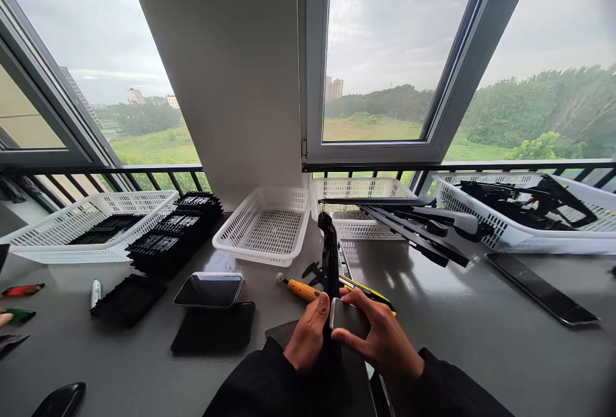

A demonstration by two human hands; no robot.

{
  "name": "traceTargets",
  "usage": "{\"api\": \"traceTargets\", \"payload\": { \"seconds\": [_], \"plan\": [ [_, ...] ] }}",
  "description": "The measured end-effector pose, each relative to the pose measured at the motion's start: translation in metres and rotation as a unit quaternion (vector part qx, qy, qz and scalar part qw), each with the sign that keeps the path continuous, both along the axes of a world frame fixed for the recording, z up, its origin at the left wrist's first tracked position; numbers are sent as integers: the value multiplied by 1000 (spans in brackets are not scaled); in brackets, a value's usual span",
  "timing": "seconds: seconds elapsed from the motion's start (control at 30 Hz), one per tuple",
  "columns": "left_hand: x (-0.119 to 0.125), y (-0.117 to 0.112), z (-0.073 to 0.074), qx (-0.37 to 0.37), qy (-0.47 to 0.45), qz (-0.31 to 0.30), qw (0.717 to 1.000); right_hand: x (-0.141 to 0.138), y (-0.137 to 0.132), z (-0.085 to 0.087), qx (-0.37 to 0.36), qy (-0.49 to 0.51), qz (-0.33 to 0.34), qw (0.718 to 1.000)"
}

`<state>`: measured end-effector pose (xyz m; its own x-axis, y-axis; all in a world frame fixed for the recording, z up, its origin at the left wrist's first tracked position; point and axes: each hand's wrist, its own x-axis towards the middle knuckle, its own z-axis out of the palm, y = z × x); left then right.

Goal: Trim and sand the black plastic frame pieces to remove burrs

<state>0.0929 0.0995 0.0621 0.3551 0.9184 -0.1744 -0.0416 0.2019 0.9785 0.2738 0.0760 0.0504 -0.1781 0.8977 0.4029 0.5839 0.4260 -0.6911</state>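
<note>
In the head view my left hand (308, 338) is closed around a long, narrow black plastic part (329, 253), which stands nearly upright in front of me. My right hand (387, 337) grips a small flat grey piece with a silvery edge (350, 319) between thumb and fingers, right up against the black part's side. I cannot tell whether the two pieces are joined. Just beyond my hands lie an orange-handled tool (301, 289), a black caliper (312, 271) and a yellow-and-black utility knife (370, 293), partly covered by the black part and my fingers.
White baskets (262, 256) line the window side; the right one holds black plastic parts (534, 202). Long black strips (409, 228) rest across another. Stacked black grids (176, 231), phone-like slabs (212, 327) and a white tube (95, 292) lie left. Another person's fingertip (4, 319) shows far left.
</note>
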Motion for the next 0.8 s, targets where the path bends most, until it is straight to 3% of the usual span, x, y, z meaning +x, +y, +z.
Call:
{"api": "traceTargets", "payload": {
  "seconds": [0.17,0.37,0.53,0.63,0.8],
  "plan": [
    [-2,0,0,-14,-15,-12,1000,-2,-1,-1,-1,-7,57,998],
    [-1,0,-1,-5,25,-10,1000,0,2,-7,43,-1,-6,999],
    [-3,1,-1,-12,-25,1,1000,-9,-3,-4,7,-2,63,998],
    [-4,1,4,-17,-33,-14,999,-9,-2,1,25,9,27,999],
    [-3,-3,7,-15,37,-59,997,2,5,6,66,27,-67,995]
  ]
}}
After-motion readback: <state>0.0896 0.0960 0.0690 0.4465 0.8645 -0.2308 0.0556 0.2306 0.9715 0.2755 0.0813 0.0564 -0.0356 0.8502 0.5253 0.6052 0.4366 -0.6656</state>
